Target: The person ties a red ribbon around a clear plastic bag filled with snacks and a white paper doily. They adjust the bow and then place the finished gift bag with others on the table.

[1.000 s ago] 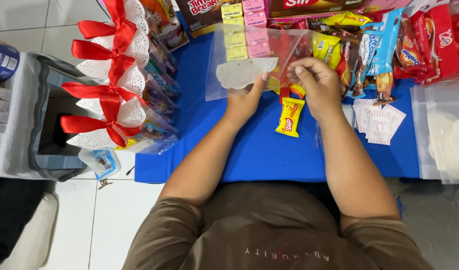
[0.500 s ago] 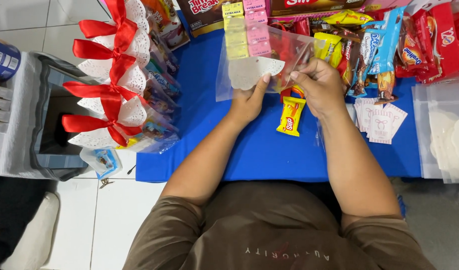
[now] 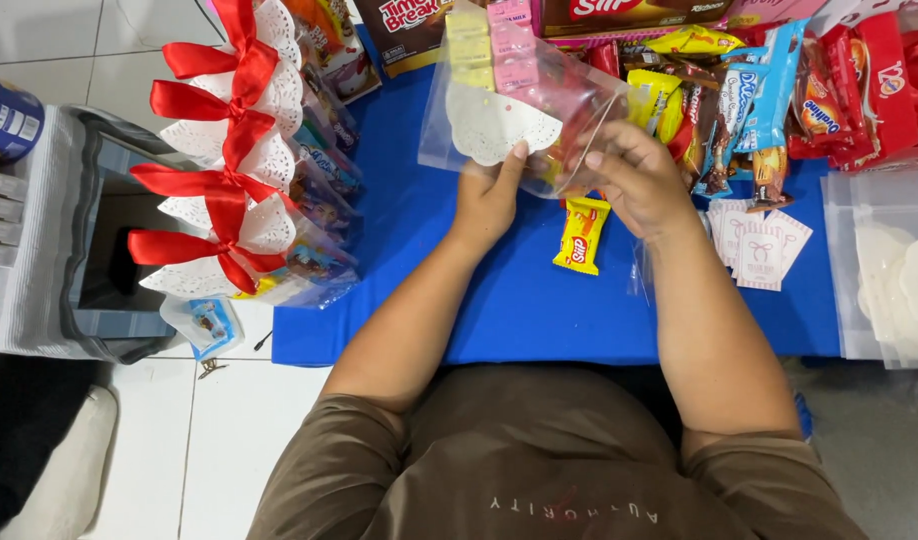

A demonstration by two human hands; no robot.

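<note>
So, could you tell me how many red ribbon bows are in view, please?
4, stacked along the table's left edge on the finished packs: top, second, third, bottom. More may be hidden.

Plastic bag (image 3: 519, 110) held above table (image 3: 459, 300), snack bar (image 3: 581, 235) beneath, ribboned packets (image 3: 239, 170) left, cards (image 3: 759, 245) right.

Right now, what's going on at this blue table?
A person holds a clear plastic bag above the blue table with both hands. The left hand presses a white paper doily against the bag; the right hand grips its open edge. A yellow snack packet lies below, finished red-bowed bags alongside.
</note>
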